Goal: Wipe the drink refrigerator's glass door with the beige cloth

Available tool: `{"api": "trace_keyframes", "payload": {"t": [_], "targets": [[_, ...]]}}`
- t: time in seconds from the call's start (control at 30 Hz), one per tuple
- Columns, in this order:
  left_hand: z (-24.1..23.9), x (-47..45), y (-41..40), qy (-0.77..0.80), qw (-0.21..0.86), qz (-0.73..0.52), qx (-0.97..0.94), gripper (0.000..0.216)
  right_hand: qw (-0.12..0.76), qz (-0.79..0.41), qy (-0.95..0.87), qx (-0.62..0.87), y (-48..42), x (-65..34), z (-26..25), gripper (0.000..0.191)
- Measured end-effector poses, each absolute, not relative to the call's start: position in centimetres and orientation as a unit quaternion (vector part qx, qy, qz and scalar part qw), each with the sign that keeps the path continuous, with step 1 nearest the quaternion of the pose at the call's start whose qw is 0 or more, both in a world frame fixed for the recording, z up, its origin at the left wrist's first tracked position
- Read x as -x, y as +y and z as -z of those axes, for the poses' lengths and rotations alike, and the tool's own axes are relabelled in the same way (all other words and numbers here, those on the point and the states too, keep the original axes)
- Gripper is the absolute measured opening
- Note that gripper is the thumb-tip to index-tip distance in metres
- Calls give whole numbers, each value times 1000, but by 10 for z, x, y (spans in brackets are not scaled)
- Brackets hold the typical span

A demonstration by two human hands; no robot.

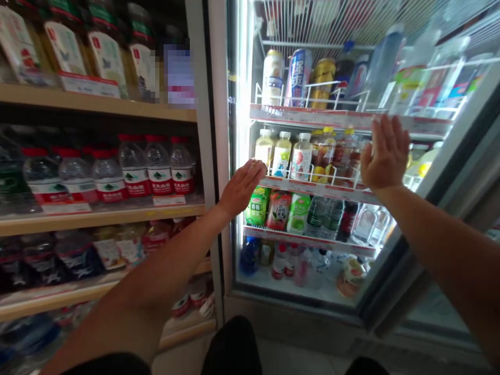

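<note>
I face an open drinks fridge [234, 156] with lit wire shelves. My left hand [241, 186] reaches toward the left end of the second shelf [312, 187], fingers stretched flat and together, holding nothing, just below a pale yellow bottle [264, 147]. My right hand [385, 152] is raised with fingers spread, palm toward the shelves, in front of the dark tea bottles [344, 153] at the right of that shelf. It holds nothing. Cans [299, 75] stand on the shelf above, green and red juice bottles [279, 209] on the one below.
The fridge door [441, 198] stands swung open at the right. To the left, wooden shelves [97, 216] carry rows of red-capped water bottles [135, 169], with oil bottles [105, 54] above and more bottles below.
</note>
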State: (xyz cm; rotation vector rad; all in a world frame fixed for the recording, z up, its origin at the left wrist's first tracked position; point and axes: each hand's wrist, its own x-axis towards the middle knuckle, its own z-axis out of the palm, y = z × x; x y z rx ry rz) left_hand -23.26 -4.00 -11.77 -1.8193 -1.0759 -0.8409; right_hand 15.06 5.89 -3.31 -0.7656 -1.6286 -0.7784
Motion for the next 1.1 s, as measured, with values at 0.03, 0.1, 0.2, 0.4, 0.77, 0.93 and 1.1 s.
{"api": "trace_keyframes", "payload": {"t": [0.03,0.1,0.2,0.4,0.77,0.93,1.1], "targets": [[110,233,-38,-422,414,346,729,55,553,335,-690,327,60,-151,33,62],[82,234,-32,-406,410,402,711,54,547,349,-682,338,60,-152,32,63],[44,233,-21,-404,407,471,670,54,537,364,-673,356,58,-151,32,62],[71,219,-13,-381,454,444,672,56,527,365,-680,357,51,-151,33,58],[19,210,-1,-375,476,441,662,60,532,319,-705,343,54,-153,32,59],[41,189,-5,-348,481,352,724,58,534,318,-703,346,59,-154,32,59],[-8,195,8,-355,470,428,685,60,531,336,-699,342,63,-155,33,60]]}}
